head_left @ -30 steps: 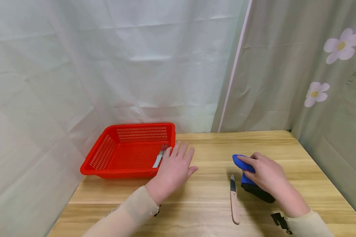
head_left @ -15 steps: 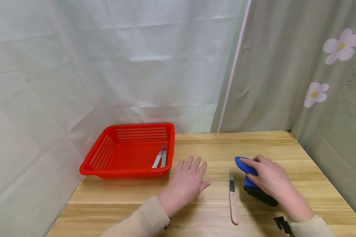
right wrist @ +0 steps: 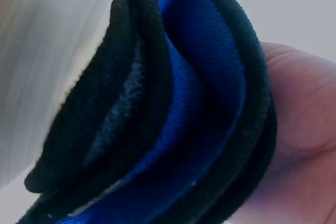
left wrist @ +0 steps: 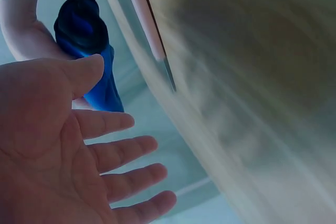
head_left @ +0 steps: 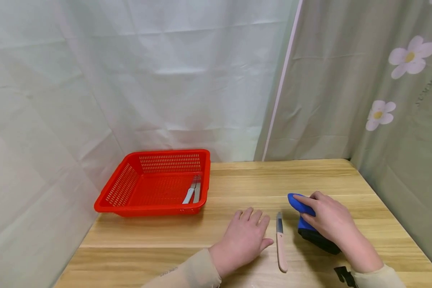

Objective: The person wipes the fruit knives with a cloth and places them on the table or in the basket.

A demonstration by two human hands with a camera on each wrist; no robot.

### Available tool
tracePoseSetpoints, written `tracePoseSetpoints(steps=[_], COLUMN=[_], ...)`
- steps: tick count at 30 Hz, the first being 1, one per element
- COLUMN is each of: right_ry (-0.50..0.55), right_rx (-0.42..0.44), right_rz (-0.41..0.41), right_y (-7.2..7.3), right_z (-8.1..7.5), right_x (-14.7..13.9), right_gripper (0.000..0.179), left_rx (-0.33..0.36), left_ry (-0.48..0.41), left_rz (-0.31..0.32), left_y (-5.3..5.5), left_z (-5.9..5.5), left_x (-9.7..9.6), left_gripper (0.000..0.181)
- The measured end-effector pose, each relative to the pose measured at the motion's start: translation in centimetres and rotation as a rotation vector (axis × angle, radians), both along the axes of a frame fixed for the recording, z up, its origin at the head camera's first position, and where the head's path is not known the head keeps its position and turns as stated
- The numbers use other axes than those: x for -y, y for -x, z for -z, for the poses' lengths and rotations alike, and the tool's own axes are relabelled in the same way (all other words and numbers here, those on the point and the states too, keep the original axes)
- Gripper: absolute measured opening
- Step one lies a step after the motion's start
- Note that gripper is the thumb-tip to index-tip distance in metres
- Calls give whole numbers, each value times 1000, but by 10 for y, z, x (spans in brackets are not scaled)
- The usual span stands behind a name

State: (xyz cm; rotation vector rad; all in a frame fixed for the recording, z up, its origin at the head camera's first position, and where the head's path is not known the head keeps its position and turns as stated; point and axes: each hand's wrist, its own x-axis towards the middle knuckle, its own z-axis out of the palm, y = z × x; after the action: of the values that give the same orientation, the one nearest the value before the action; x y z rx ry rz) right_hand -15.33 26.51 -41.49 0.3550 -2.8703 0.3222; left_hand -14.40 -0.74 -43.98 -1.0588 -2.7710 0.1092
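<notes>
My right hand (head_left: 333,220) grips a blue cloth with black edging (head_left: 298,203), held bunched above the table's right side. In the right wrist view the black edge folds round the blue inside of the cloth; its exact kind cannot be told. My left hand (head_left: 243,242) hovers palm down just left of a small knife, fingers spread and holding nothing. The knife (head_left: 281,248) lies on the table between the hands, its pink handle towards me and blade pointing away. The left wrist view also shows the knife's handle (left wrist: 144,17) beyond the left thumb.
A red plastic basket (head_left: 147,209) stands at the table's back left. Inside it, along the right wall, lie two pieces of cutlery with pale handles (head_left: 189,196); their heads look fork-like. Pale curtains (head_left: 201,80) hang behind and beside the wooden table (head_left: 252,180).
My left hand has moved from the basket's right edge rightward and nearer to me, to beside the knife. The right hand, with the blue cloth, has shifted slightly right and nearer.
</notes>
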Motion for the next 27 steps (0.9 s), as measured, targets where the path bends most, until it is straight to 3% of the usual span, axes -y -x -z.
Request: tracePoseSetpoints(steps=[7,13,19,27], right_ry=[-4,-9,-12,-12], right_rx=[10,28,51,52], right_rz=[-1,11,21,30], right_y=[-1,-1,0,0], right_z=[3,5,6,10], right_x=[-4,-7,-7,-7], right_gripper=[56,57,56,56], left_rx=[-27,45,89,-11], left_ry=[4,57,44,62], left_rz=[91,133,186,262], left_y=[-8,-14,-15,-18], left_z=[10,14,18,22], left_x=[-9,-16,-20,-21], left_gripper=[50,43,36,27])
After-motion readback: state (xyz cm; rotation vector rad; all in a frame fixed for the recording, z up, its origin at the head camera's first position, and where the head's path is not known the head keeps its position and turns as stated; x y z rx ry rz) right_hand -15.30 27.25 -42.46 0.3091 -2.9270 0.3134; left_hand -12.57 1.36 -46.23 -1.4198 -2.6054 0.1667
